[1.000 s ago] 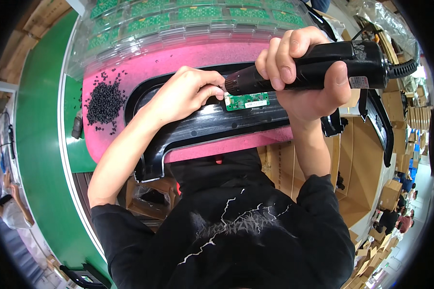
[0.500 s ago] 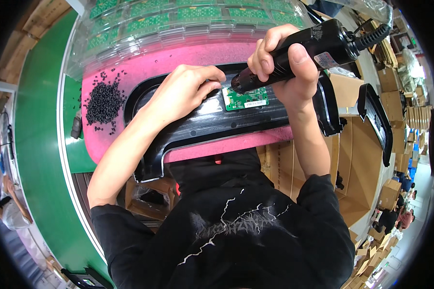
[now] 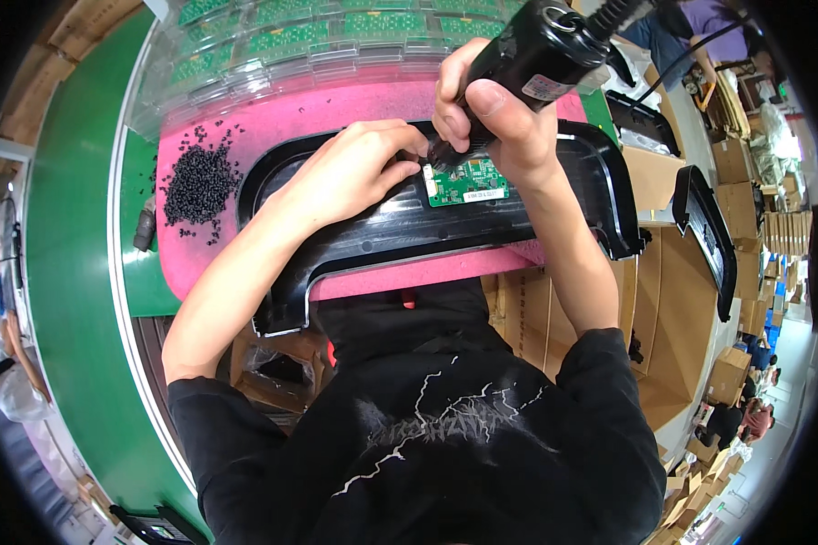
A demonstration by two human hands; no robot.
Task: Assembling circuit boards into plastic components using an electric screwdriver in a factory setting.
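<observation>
My right hand [image 3: 507, 123] is wrapped round a black electric screwdriver [image 3: 538, 53], tilted with its cable end up and to the right. Its tip points down at the upper left part of a green circuit board [image 3: 468, 182]. The board lies inside a long, curved black plastic housing [image 3: 382, 234]. By the board's upper left corner, thumb and fingertips of my left hand [image 3: 354, 173] are pinched together beside the tip. What they hold is too small to make out. The housing rests on a pink mat [image 3: 391, 285].
A heap of small black screws [image 3: 198, 186] lies on the mat's left. Behind stand stacked clear trays [image 3: 300, 62] of green boards. Other black housings [image 3: 707, 232] lean by cardboard boxes [image 3: 668, 300] on the right. The green table [image 3: 82, 227] extends left.
My right hand has swung the screwdriver leftward and more upright, its tip now nearer the board's upper left corner and my left fingertips. My left hand has barely moved.
</observation>
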